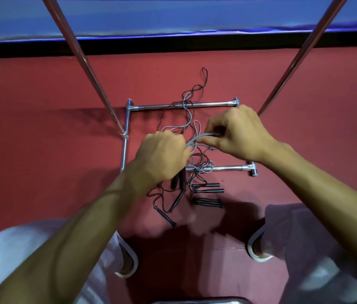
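Both hands are working over a tangle of skipping ropes (191,119) lying on the red floor (52,161). The tangle is inside the base of a chrome rack frame (151,106), at 12 o'clock from the person's feet.

- Left hand (162,154) is curling tightly round a pair of black handles (178,179), which are poking out below the fist toward 6 o'clock.
- Right hand (236,134), at 2 o'clock of the left, is pinching the grey cord (195,140) between thumb and fingers, close to a dark handle end. The cord is bridging the two hands.
- More black handles (208,190) are lying loose on the floor at 5 o'clock of the left hand.

Judgement: the cord is looking thin, light, limp and fairly slick, so it is probably snagging on neighbouring loops and the near frame bar. The handles are stiff and are offering the surer hold. Tugging the cord mid-length is risking tighter knots.
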Demonstrator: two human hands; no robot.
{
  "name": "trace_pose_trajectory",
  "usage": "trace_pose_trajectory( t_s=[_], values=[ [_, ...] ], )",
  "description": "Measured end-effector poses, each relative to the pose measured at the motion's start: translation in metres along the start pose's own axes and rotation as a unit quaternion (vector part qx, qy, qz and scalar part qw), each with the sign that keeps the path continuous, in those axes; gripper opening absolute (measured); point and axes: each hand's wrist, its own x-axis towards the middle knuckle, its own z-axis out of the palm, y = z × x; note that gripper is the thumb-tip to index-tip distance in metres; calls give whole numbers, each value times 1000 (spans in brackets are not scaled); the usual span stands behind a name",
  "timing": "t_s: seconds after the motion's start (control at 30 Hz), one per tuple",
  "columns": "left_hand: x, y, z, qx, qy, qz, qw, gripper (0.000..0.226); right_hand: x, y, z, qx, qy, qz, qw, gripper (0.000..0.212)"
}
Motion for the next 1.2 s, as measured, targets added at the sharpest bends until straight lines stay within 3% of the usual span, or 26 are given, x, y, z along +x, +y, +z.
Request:
trace_pose_trajectory(
  t_s=[0.1,0.17,0.27,0.5,0.6,0.67,0.73,0.8,0.9,0.97,1.03,1.1,1.13,1.2],
  values=[
    [5,-13,-1,-185,-119,15,975,53,3,9,-3,105,-61,42,992,31],
    [7,-18,-8,-370,-179,30,911,52,5,10,-8,199,-74,53,976,32],
    [6,-25,-27,-541,-221,25,811,51,7,13,-18,304,-73,70,947,27],
    [9,-33,-34,-770,-93,-68,628,37,8,18,-14,403,-35,93,910,17],
    [15,-28,-27,-800,-10,-127,587,29,9,0,4,421,2,131,898,17],
    [21,-25,-21,-782,58,-178,595,35,11,-14,16,461,-11,175,870,18],
    [27,-23,-10,-732,128,-233,627,40,12,-28,25,509,-67,231,826,30],
    [29,-23,-1,-657,185,-274,678,44,12,-40,28,586,-120,308,740,40],
    [29,-22,5,-501,254,-295,773,56,9,-57,30,690,-152,391,589,36],
    [23,-19,-1,-408,319,-254,817,48,9,-64,33,717,-164,397,548,33],
    [19,-22,-5,-335,368,-159,853,25,8,-66,33,702,-179,383,573,30],
    [22,-31,3,-242,348,-157,892,27,8,-60,33,639,-197,358,652,24],
    [25,-33,12,-184,335,-179,907,31,7,-56,32,570,-201,333,723,21],
    [20,-26,18,-79,323,-206,920,35,2,-43,32,325,-175,246,896,13]
  ],
)
